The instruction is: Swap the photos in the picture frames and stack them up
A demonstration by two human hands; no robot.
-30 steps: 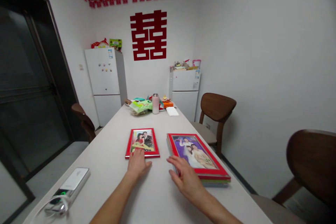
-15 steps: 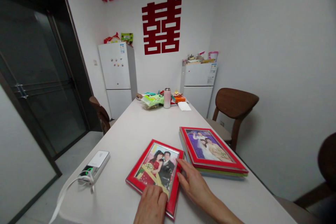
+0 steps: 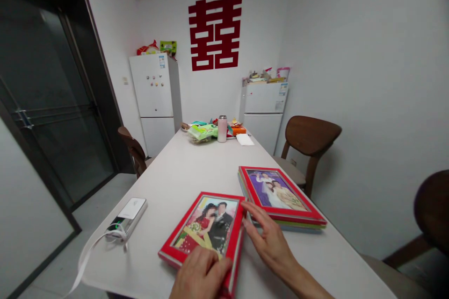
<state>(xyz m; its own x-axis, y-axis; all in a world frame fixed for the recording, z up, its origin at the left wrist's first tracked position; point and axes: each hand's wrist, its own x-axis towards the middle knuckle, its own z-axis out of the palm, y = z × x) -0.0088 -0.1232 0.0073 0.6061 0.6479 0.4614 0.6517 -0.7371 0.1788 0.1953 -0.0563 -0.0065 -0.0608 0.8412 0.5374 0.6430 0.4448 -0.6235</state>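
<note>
A red-framed photo (image 3: 205,229) of a couple is tilted up off the white table (image 3: 196,173) near its front edge. My left hand (image 3: 199,273) grips the frame's near edge, thumb lying over the glass. My right hand (image 3: 270,243) has its fingers stretched out, fingertips pressed against the frame's right side. Just to the right lies a stack of frames (image 3: 280,196) whose top one is red with a wedding photo.
A white power bank (image 3: 128,215) with a white cable lies at the table's left edge. Snack bags and a pink bottle (image 3: 222,129) stand at the far end. Brown chairs (image 3: 308,138) line both sides; two white fridges (image 3: 156,98) stand against the back wall.
The small frame was slid from the table's middle toward me and its near side has lifted off the table. My left hand now grips its near edge; my right hand moved from the stack to its side.
</note>
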